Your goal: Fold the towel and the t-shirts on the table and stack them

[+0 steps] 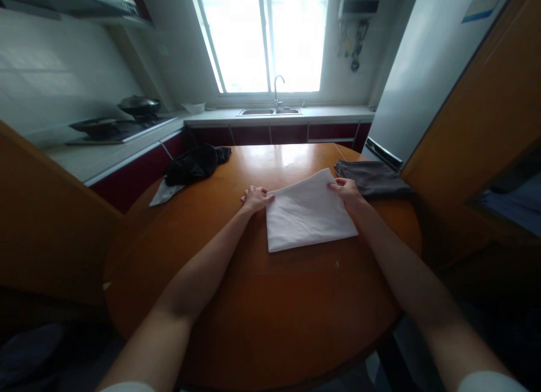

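Note:
A white folded cloth (308, 214) lies on the wooden table in front of me, its far edge slightly raised toward the right. My left hand (256, 199) pinches its far left corner between thumb and fingers. At the far right corner, my right hand (345, 190) grips the edge, thumb on top. What kind of garment or cloth it is cannot be told from its folded shape. Just beyond my right hand, a dark grey folded cloth (374, 178) rests on the table.
The round wooden table (270, 313) fills the middle. A black cloth heap (196, 164) with a white piece lies at its far left. Beyond stand a counter with a sink (270, 112), a stove with a wok (139, 106) and pan, and a fridge (426, 71) at right.

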`<state>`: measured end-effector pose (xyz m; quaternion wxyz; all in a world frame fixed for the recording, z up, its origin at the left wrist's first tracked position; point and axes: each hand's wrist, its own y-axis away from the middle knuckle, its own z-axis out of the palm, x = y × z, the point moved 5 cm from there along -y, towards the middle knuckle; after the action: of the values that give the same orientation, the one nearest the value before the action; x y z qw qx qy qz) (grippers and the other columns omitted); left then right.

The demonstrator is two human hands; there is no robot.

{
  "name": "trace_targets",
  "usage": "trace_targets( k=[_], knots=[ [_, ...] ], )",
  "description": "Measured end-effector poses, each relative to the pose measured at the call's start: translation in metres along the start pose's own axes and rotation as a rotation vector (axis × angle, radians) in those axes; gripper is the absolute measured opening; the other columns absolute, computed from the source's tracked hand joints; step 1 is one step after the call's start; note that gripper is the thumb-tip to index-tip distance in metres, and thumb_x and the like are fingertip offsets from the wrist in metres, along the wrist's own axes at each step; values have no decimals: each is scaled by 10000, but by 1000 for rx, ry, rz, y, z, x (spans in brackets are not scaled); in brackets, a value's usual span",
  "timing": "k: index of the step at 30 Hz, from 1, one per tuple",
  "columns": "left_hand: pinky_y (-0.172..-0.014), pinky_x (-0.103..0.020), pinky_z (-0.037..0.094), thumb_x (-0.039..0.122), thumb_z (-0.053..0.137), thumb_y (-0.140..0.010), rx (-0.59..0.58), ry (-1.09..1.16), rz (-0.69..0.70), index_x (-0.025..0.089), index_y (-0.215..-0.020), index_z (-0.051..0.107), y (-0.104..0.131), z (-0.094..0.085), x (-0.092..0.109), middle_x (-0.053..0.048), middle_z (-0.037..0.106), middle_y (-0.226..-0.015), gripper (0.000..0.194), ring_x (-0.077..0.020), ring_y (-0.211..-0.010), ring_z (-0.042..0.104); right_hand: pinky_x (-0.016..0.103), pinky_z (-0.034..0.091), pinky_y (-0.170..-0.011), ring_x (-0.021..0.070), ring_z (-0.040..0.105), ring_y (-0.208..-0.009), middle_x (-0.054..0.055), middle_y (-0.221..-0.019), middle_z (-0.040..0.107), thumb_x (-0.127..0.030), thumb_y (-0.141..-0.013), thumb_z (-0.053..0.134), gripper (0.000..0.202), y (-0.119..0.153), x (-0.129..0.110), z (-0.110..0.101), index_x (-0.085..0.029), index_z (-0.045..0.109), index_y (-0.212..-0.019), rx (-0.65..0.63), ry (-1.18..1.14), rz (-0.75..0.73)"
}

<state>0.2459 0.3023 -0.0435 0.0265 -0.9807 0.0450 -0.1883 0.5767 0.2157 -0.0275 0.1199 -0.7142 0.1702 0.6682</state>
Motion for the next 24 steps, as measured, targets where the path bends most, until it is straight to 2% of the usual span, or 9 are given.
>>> trace_targets(
  k=[4, 7, 11, 13, 17, 24],
  knots=[
    [-994, -455, 423, 660, 700, -767, -26, 8, 6, 255, -1137, 714, -5, 2, -1, -144, 600, -1260, 549, -364, -1214, 525, 258, 556, -603, 213, 712, -731, 79, -876, 767, -280, -742, 770, 217, 6, -11, -3, -179, 685, -915, -21, 27, -82],
    [-956, -410, 438, 633, 747, -730, -32, 73, 29, 247, -1022, 730, -7, 2, -2, -104, 666, -1137, 485, -332, -1146, 567, 257, 533, -567, 212, 703, -696, 72, -859, 765, -369, -727, 775, 311, 12, -17, -5, -180, 685, -956, -42, 41, -132],
    [-885, -354, 477, 456, 876, -608, -81, 462, 32, 217, -858, 686, -6, 3, -5, -50, 702, -950, 394, -280, -1030, 618, 262, 519, -561, 201, 690, -663, 58, -844, 760, -456, -680, 796, 406, 21, -23, -9, -184, 684, -960, -47, 24, -174],
    [-833, -325, 500, 378, 891, -587, -100, 612, 32, 198, -881, 653, -5, 3, -4, -41, 705, -920, 419, -244, -953, 643, 261, 512, -553, 199, 684, -654, 60, -838, 760, -464, -655, 814, 430, 24, -25, -11, -182, 688, -955, -48, 1, -186],
    [-760, -303, 522, 335, 871, -625, -139, 732, 54, 158, -993, 609, -3, 1, -1, -51, 718, -897, 486, -198, -832, 670, 255, 503, -535, 188, 672, -626, 60, -821, 759, -440, -637, 832, 439, 25, -27, -14, -175, 693, -958, -57, -38, -188],
    [-863, -343, 525, 520, 913, -542, -232, 955, 145, 130, -1112, 677, 4, -4, 9, -95, 756, -978, 729, -241, -951, 692, 269, 504, -527, 187, 656, -601, 52, -795, 746, -420, -626, 827, 435, 28, -28, -20, -176, 688, -958, -74, -71, -172]
  ],
)
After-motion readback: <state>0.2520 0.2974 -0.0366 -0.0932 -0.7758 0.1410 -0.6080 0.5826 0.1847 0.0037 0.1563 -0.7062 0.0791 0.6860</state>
